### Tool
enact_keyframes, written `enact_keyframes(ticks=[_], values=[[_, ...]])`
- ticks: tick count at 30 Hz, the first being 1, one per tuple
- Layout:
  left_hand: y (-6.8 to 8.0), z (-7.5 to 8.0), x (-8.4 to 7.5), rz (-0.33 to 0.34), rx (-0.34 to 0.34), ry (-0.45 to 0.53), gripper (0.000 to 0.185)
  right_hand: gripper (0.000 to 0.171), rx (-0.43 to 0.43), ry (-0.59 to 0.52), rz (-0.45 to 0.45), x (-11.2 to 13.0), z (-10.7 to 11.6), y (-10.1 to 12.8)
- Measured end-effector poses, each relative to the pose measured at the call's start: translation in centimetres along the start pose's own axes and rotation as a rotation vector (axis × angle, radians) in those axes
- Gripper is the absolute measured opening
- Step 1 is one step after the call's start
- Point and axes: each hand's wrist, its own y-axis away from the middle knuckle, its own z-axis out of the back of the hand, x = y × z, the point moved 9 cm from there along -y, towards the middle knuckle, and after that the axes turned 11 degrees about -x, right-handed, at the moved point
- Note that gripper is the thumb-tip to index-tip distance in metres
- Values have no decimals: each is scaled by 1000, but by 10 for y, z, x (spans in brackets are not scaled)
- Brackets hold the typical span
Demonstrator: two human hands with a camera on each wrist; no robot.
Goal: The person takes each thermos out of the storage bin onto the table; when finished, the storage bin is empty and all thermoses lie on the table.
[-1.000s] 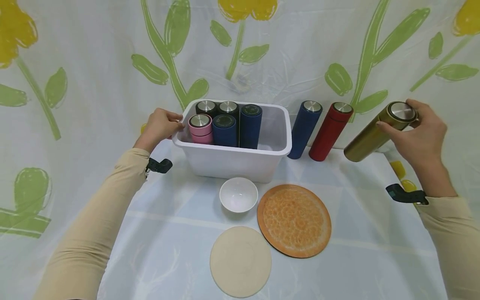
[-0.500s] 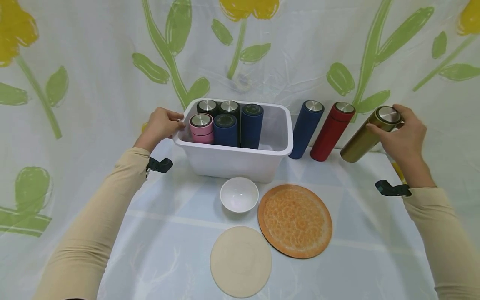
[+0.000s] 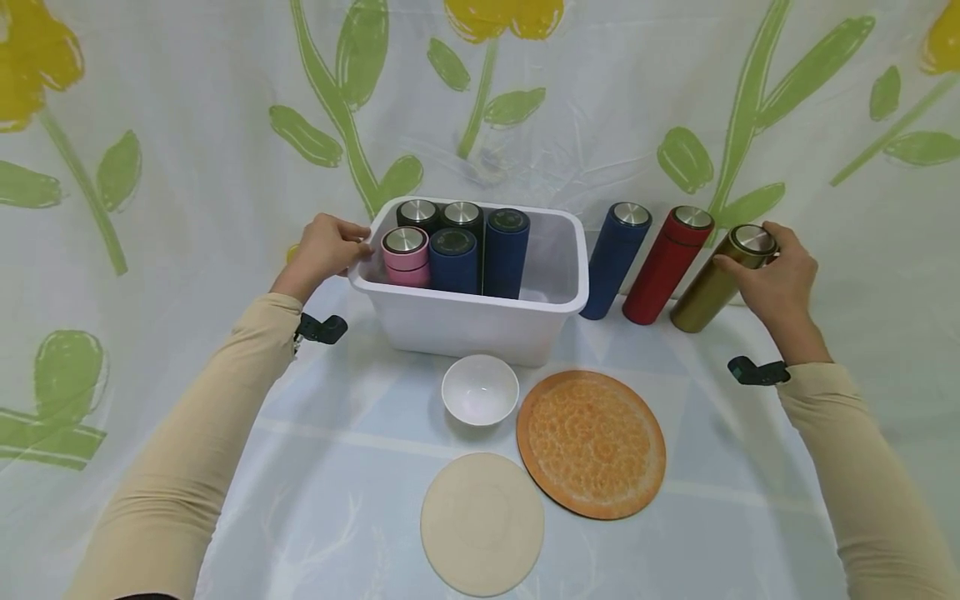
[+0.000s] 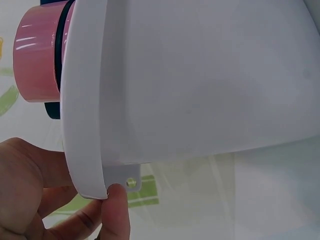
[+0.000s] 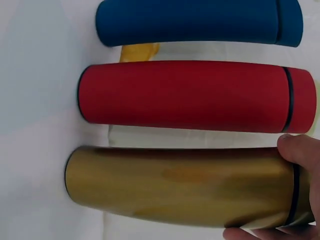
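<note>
My right hand (image 3: pixel 783 271) grips a gold thermos (image 3: pixel 708 287) around its top, just under the silver lid. The thermos stands upright beside a red thermos (image 3: pixel 667 267), a narrow gap between them in the right wrist view. Left of the red one is a blue thermos (image 3: pixel 617 260). My left hand (image 3: pixel 324 250) pinches the left rim of a white plastic bin (image 3: pixel 468 321); in the left wrist view the thumb and fingers wrap its edge. Inside the bin stand a pink thermos (image 3: pixel 407 258), two black ones (image 3: pixel 417 214) and two blue ones (image 3: pixel 507 254).
In front of the bin sits a white bowl (image 3: pixel 480 392). Right of it lies a round brown board (image 3: pixel 592 446) with a bread-like print, and nearer me a round beige mat (image 3: pixel 482 525). A flowered curtain (image 3: pixel 585 108) hangs behind the table (image 3: pixel 337 483).
My right hand has moved left with the gold thermos, bringing it more upright and closer to the red one. The left hand keeps its hold on the bin rim.
</note>
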Motion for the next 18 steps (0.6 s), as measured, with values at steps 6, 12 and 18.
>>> enact_keyframes(ticks=[6,12,18], values=[[1,-1,0,10,-10,-9,46,78,56,17,-37,-8,-5,-4],[2,-1,0,11,-13,-11,45,81,108,24,-34,-10,-6,-8],[1,0,-2,-5,-11,-2,44,83,159,30,-46,-9,-11,-11]])
